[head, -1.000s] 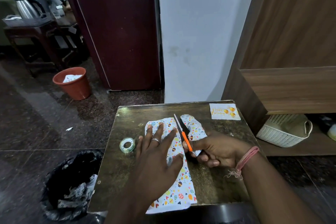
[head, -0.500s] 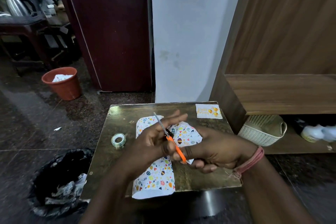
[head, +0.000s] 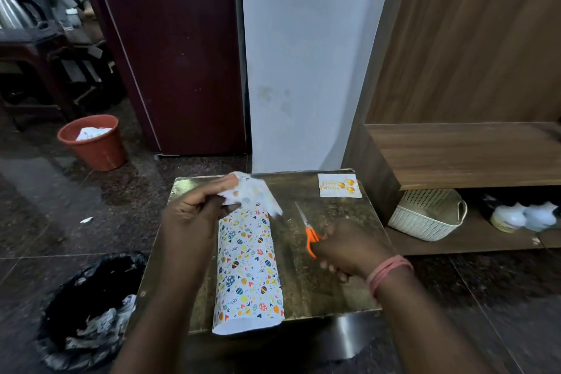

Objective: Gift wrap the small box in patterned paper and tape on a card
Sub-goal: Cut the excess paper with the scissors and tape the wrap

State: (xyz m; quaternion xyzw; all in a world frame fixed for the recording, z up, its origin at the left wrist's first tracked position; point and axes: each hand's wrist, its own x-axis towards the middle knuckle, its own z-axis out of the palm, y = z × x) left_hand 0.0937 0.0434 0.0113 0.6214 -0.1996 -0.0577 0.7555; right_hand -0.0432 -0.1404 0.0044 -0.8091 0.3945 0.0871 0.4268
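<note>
A long strip of patterned paper [head: 249, 267], white with bright little eggs and hearts, lies flat down the middle of the counter [head: 318, 288], running from twelve o'clock to six, its near end hanging just past the counter's front edge. A smaller piece of the same paper [head: 250, 191], blurred, is lifted at the strip's far end, pinched at its left side. Off at about one o'clock, by the far right corner and well apart from the strip, the card [head: 339, 185] lies face up, white with gold lettering and orange-gold balloons.
</note>
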